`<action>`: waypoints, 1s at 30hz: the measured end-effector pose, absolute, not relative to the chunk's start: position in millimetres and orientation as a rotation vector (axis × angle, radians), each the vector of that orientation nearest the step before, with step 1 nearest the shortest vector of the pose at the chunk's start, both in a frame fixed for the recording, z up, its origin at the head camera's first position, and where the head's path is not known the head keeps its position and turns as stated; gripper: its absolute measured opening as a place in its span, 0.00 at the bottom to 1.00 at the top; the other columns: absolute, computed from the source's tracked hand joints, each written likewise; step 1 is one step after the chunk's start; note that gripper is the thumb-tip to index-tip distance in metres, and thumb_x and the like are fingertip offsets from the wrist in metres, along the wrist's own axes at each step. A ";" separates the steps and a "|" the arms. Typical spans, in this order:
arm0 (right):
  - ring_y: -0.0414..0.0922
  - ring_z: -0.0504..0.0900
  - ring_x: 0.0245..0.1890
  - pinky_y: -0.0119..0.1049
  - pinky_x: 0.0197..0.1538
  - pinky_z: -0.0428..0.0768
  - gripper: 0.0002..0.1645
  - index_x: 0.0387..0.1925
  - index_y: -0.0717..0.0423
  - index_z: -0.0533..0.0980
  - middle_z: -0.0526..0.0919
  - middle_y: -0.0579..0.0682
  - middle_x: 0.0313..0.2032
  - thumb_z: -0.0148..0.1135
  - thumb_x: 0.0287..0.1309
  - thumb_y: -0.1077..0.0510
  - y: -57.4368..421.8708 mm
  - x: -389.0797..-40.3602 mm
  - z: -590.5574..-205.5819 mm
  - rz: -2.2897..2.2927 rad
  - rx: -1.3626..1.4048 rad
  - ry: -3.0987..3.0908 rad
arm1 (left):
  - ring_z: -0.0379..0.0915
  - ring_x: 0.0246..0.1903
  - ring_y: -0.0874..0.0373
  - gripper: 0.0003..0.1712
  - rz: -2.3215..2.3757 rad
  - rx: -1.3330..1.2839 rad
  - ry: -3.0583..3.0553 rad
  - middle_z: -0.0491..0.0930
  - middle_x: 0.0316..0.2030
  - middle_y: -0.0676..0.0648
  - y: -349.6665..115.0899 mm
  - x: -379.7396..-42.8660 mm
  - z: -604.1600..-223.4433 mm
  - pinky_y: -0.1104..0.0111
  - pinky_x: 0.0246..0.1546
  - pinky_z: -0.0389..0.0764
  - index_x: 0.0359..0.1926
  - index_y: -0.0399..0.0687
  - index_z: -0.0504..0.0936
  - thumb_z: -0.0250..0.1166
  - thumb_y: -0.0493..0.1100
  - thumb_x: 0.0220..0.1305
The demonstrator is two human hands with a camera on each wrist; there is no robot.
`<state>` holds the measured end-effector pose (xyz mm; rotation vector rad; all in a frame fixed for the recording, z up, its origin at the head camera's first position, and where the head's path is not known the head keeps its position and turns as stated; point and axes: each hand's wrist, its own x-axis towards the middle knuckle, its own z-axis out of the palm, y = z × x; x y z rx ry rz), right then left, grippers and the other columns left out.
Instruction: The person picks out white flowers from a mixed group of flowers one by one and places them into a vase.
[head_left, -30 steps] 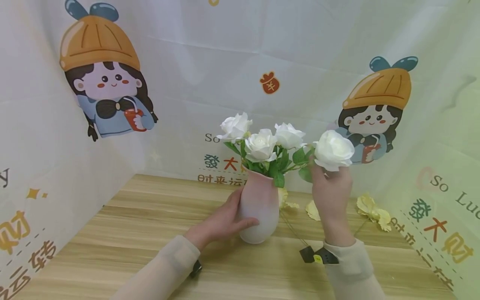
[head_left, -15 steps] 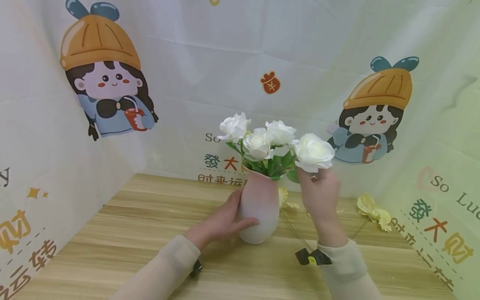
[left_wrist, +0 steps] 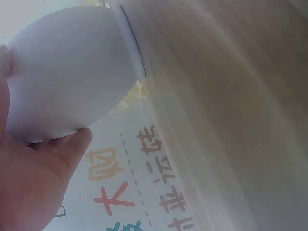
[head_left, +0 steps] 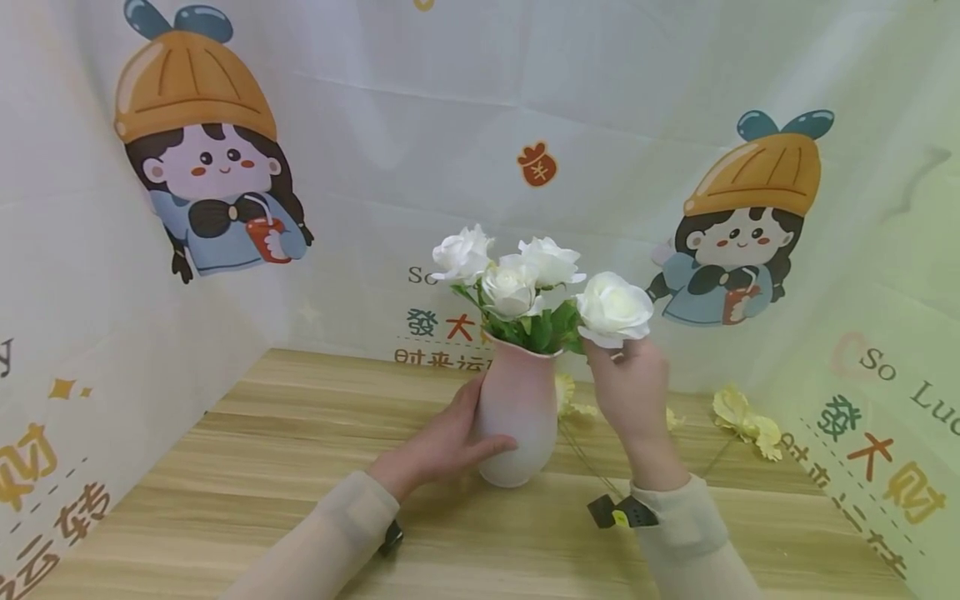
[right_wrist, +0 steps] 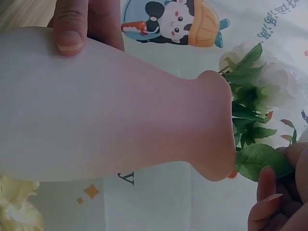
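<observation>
A pink-to-white vase stands on the wooden table with several white roses in it. My left hand grips the vase's left side, thumb across the front and fingers behind. The left wrist view shows the lower body of the vase against that hand. Just right of the rim, my right hand pinches another white rose beneath its bloom. In the right wrist view, a green leaf sits between the vase mouth and the right fingers. The held rose's stem is mostly hidden.
Yellow flowers on thin stems lie on the table behind and right of the vase. A black strap device is at the right cuff. A printed cloth encloses the back and sides.
My right hand has moved left toward the vase with its white rose, nudging the nearest rose in the vase leftward. The left hand has stayed on the vase.
</observation>
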<state>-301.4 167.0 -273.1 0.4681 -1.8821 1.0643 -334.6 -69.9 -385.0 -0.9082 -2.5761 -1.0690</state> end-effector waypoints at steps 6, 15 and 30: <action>0.42 0.79 0.22 0.22 0.23 0.76 0.16 0.50 0.63 0.77 0.86 0.55 0.35 0.66 0.61 0.63 164.8 -301.1 -274.1 1.060 0.425 -1.817 | 0.60 0.61 0.55 0.61 -1.071 -0.911 -2.578 0.55 0.68 0.43 -70.6 -333.9 -384.7 0.56 0.62 0.67 0.77 0.46 0.40 0.64 0.70 0.60; 0.43 0.80 0.23 0.33 0.25 0.80 0.14 0.47 0.63 0.81 0.86 0.56 0.33 0.68 0.59 0.64 160.1 -306.7 -277.4 1.026 0.459 -1.823 | 0.59 0.61 0.55 0.60 -1.059 -0.925 -2.572 0.55 0.68 0.43 -70.3 -332.8 -382.1 0.56 0.63 0.66 0.76 0.47 0.40 0.64 0.70 0.60; 0.48 0.74 0.34 0.42 0.34 0.78 0.23 0.55 0.59 0.74 0.75 0.54 0.45 0.67 0.58 0.61 152.4 -314.1 -284.7 1.053 0.443 -2.074 | 0.59 0.61 0.55 0.62 -1.086 -0.910 -2.583 0.54 0.68 0.43 -71.5 -332.1 -383.3 0.56 0.62 0.67 0.77 0.44 0.40 0.64 0.70 0.60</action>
